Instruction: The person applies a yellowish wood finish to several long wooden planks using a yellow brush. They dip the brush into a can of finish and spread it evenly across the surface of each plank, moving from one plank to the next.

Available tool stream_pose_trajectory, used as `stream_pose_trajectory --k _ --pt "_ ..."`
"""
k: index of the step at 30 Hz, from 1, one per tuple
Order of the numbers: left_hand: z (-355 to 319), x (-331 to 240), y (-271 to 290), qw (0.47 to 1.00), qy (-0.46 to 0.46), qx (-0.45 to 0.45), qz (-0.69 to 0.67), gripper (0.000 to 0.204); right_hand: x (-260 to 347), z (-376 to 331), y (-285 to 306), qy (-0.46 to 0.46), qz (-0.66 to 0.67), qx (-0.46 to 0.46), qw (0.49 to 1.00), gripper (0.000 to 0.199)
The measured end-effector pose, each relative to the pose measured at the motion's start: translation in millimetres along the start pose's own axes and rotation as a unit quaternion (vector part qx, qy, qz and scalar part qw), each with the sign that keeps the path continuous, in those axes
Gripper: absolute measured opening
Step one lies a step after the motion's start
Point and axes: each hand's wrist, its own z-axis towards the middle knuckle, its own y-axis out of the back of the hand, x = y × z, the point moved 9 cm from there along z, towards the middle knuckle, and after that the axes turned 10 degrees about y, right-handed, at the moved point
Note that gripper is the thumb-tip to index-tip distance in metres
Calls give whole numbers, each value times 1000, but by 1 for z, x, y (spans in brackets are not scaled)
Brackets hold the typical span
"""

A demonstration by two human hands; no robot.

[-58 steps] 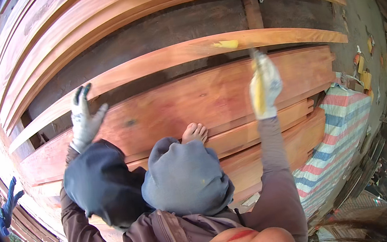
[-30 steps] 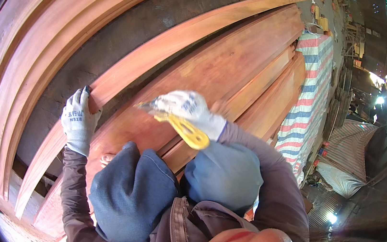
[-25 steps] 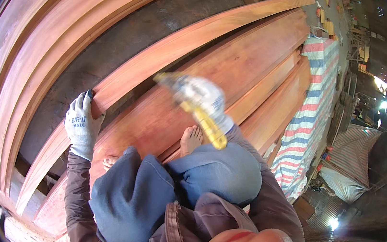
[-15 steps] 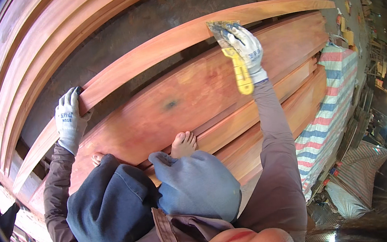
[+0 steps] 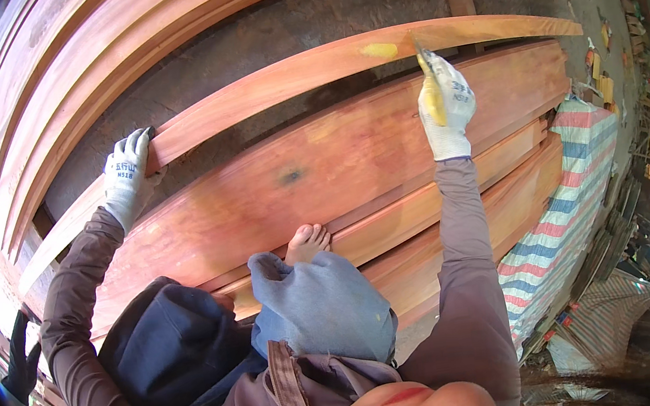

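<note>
A long reddish wooden board stretches across in front of me, its ends bending with the lens. My left hand, in a white glove with dark fingertips, closes round the board's left part. In my gloved right hand is a putty knife with a yellow handle. It is turned edge-on, and its blade tip meets the board toward the right end. Just left of the blade, a yellow patch of filler lies on the wood. My right fingers are partly hidden behind the glove's back.
Wide planks lie under my bare foot, one bearing a dark spot. More long boards are stacked on the far side, past a dark surface. A striped sheet covers something at the right.
My right hand has moved right along the board, and the putty knife has turned from flat to edge-on. A yellow filler patch now shows on the wood. My left hand keeps its hold.
</note>
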Motion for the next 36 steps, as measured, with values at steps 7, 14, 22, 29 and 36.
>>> stream_pose_trajectory --k 7,14,22,29,36 --pt "-3 0 0 999 -25 -37 -21 72 70 8 -10 -24 44 64 997 24" --pt "-4 -5 9 995 -39 -72 -52 71 182 9 -17 29 45 76 996 33" --pt "-30 44 9 987 -60 -103 -105 85 291 -42 0 69 324 10 943 24" --pt "-100 198 -37 968 121 -205 -82 75 12 -18 10 -189 -100 31 977 26" --pt "-97 195 -38 963 150 -215 -57 68 57 -5 -22 -95 19 -67 993 18"
